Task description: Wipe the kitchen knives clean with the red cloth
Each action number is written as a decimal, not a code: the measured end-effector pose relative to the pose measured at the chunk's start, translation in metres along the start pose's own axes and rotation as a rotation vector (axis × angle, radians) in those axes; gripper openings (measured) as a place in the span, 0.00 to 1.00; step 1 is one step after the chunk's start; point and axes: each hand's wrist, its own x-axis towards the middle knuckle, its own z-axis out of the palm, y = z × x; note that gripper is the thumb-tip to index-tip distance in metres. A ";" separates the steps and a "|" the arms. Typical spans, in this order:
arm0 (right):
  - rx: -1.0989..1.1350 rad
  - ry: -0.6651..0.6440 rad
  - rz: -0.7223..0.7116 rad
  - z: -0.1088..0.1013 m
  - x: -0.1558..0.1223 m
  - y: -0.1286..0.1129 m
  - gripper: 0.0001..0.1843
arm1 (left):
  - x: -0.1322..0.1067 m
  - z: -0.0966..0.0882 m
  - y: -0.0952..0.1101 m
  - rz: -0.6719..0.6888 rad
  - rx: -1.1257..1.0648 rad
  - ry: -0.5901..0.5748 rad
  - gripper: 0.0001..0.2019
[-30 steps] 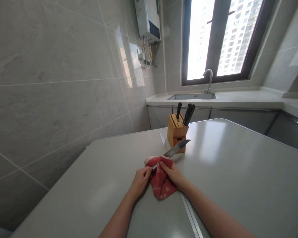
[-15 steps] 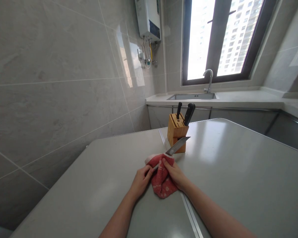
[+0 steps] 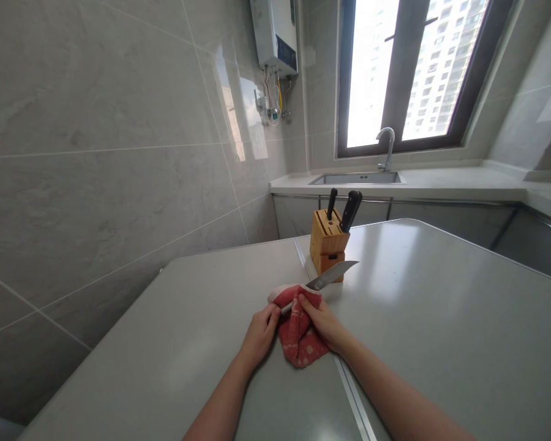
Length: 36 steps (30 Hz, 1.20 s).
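My left hand point(image 3: 259, 335) is closed around the handle of a kitchen knife point(image 3: 333, 275), and only a short bit of the handle shows at the hand. My right hand point(image 3: 319, 321) pinches a red patterned cloth point(image 3: 300, 337) folded over the knife near the blade's base. The steel blade sticks out past the cloth, its tip pointing to the right. Just beyond the tip's underside stands a bamboo knife block point(image 3: 328, 236) with black-handled knives point(image 3: 350, 210), and the blade does not appear to touch it.
My hands work on a pale grey table point(image 3: 211, 306) with a seam running along it. Beyond it are a white counter with a steel sink point(image 3: 356, 178), a curved faucet point(image 3: 386, 147), and a window. A wall-mounted water heater point(image 3: 274, 37) hangs on the tiled wall.
The blade has slid slightly farther out of the cloth, and its tip has shifted right. My hands still hold the same things. The knife block has not moved.
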 end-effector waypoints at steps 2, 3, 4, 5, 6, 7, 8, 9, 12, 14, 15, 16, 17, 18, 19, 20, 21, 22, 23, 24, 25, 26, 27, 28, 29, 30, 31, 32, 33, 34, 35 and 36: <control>-0.006 -0.009 -0.008 0.000 0.000 0.000 0.19 | 0.000 0.000 0.002 0.007 -0.001 -0.009 0.21; -0.012 -0.010 -0.015 0.000 0.000 0.000 0.20 | -0.001 0.000 0.002 0.010 0.002 -0.017 0.21; -0.022 -0.007 -0.022 0.000 0.000 0.000 0.20 | -0.001 0.000 0.003 0.010 0.008 -0.025 0.20; -0.034 -0.004 -0.028 0.000 0.000 0.000 0.20 | -0.001 0.000 0.004 0.009 0.015 -0.033 0.20; -0.047 -0.002 -0.031 0.000 -0.001 0.000 0.21 | -0.001 -0.001 0.005 0.005 0.022 -0.039 0.20; -0.058 -0.001 -0.032 0.000 -0.001 -0.001 0.21 | -0.002 -0.001 0.006 0.000 0.028 -0.043 0.19; -0.067 -0.002 -0.031 0.000 -0.001 -0.001 0.22 | -0.002 -0.001 0.006 -0.005 0.033 -0.044 0.19; -0.073 -0.003 -0.028 0.000 -0.001 -0.001 0.22 | -0.002 -0.001 0.006 -0.008 0.037 -0.042 0.19; -0.076 -0.003 -0.019 0.000 -0.002 -0.001 0.21 | -0.002 -0.001 0.007 -0.006 0.050 -0.032 0.19; -0.067 0.000 -0.018 0.001 -0.002 -0.002 0.20 | -0.002 -0.001 0.007 0.002 0.060 -0.029 0.18; -0.060 -0.001 -0.019 0.001 -0.002 -0.002 0.19 | -0.002 -0.001 0.007 0.005 0.064 -0.028 0.18; -0.054 -0.001 -0.020 0.001 -0.002 -0.002 0.19 | -0.002 -0.001 0.008 0.008 0.067 -0.028 0.18; -0.049 -0.001 -0.020 0.002 -0.002 -0.003 0.18 | -0.002 -0.001 0.008 0.010 0.069 -0.029 0.18; -0.046 0.001 -0.020 0.002 -0.003 -0.003 0.18 | -0.002 -0.001 0.008 0.011 0.071 -0.031 0.17; -0.046 0.003 -0.017 0.002 -0.003 -0.003 0.18 | -0.002 -0.001 0.008 0.013 0.072 -0.030 0.17; -0.047 0.005 -0.016 0.002 -0.003 -0.004 0.18 | -0.002 -0.001 0.008 0.014 0.074 -0.030 0.17; -0.049 0.005 -0.015 0.002 -0.003 -0.004 0.18 | -0.002 -0.001 0.008 0.014 0.077 -0.029 0.17; -0.051 0.004 -0.015 0.002 -0.003 -0.004 0.18 | -0.002 -0.001 0.008 0.013 0.080 -0.028 0.17; -0.055 0.001 -0.016 0.002 -0.003 -0.004 0.18 | -0.002 -0.001 0.008 0.012 0.082 -0.027 0.17; -0.058 -0.002 -0.017 0.002 -0.003 -0.004 0.18 | -0.002 -0.001 0.008 0.010 0.084 -0.028 0.17; -0.062 -0.004 -0.017 0.002 -0.003 -0.004 0.18 | -0.002 -0.001 0.007 0.009 0.084 -0.030 0.17; -0.066 -0.005 -0.018 0.001 -0.003 -0.004 0.18 | -0.002 -0.001 0.007 0.010 0.085 -0.031 0.17; -0.067 -0.004 -0.019 0.001 -0.003 -0.004 0.18 | -0.002 -0.001 0.007 0.011 0.085 -0.031 0.17; -0.067 -0.006 -0.020 0.001 -0.003 -0.004 0.18 | -0.002 -0.001 0.007 0.012 0.086 -0.032 0.18; -0.067 -0.007 -0.022 0.001 -0.003 -0.003 0.18 | -0.002 -0.001 0.007 0.011 0.088 -0.032 0.18; -0.070 -0.007 -0.024 0.001 -0.002 -0.003 0.18 | -0.002 -0.001 0.007 0.008 0.090 -0.033 0.18; -0.077 -0.007 -0.028 0.001 -0.002 -0.002 0.18 | -0.002 0.000 0.007 0.005 0.095 -0.034 0.18; -0.089 -0.007 -0.034 0.000 -0.002 -0.002 0.18 | -0.002 0.000 0.007 0.001 0.100 -0.035 0.19; -0.104 -0.009 -0.042 0.000 -0.001 -0.001 0.18 | -0.002 0.000 0.006 -0.004 0.106 -0.036 0.19; -0.120 -0.014 -0.052 0.000 -0.001 0.000 0.19 | -0.002 0.000 0.006 -0.008 0.112 -0.038 0.19; -0.132 -0.019 -0.065 -0.001 -0.001 0.000 0.19 | -0.002 0.000 0.006 -0.011 0.117 -0.040 0.20; -0.141 -0.025 -0.077 -0.001 0.000 0.000 0.18 | -0.002 0.000 0.005 -0.015 0.121 -0.045 0.20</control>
